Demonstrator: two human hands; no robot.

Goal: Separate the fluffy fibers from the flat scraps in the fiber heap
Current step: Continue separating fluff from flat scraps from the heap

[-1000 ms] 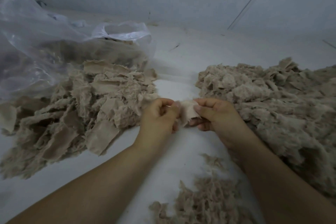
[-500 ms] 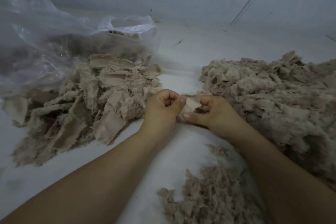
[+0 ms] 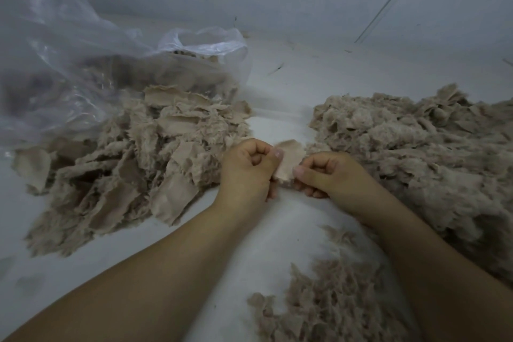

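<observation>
Nearest the camera, below and just right of the grip, lies a small pile of loose fluff (image 3: 327, 302) on the pale work surface (image 3: 277, 236), between the two forearms. Above it, the left hand (image 3: 248, 168) and right hand (image 3: 330, 175) meet over one flat scrap (image 3: 287, 159), each pinching an opposite edge between thumb and curled fingers, fists close together. Compared with a second ago, the hands have rolled so that the scrap now stands up smooth and bare between the thumbs, where before it sat crumpled and half hidden (the camera has tilted too, so part of that shift is only viewpoint). My reading is that the fluffy layer has been worked off this piece, or nearly so, and the scrap is ready to be dropped aside. To the left of the grip sits the heap of flat scraps (image 3: 133, 164), touching the left knuckles; to the right, just beside the right hand, the large fiber heap (image 3: 416, 153). Farther left and behind, a clear plastic bag (image 3: 83, 64) holds more material. No brand, label or writing is visible anywhere.
</observation>
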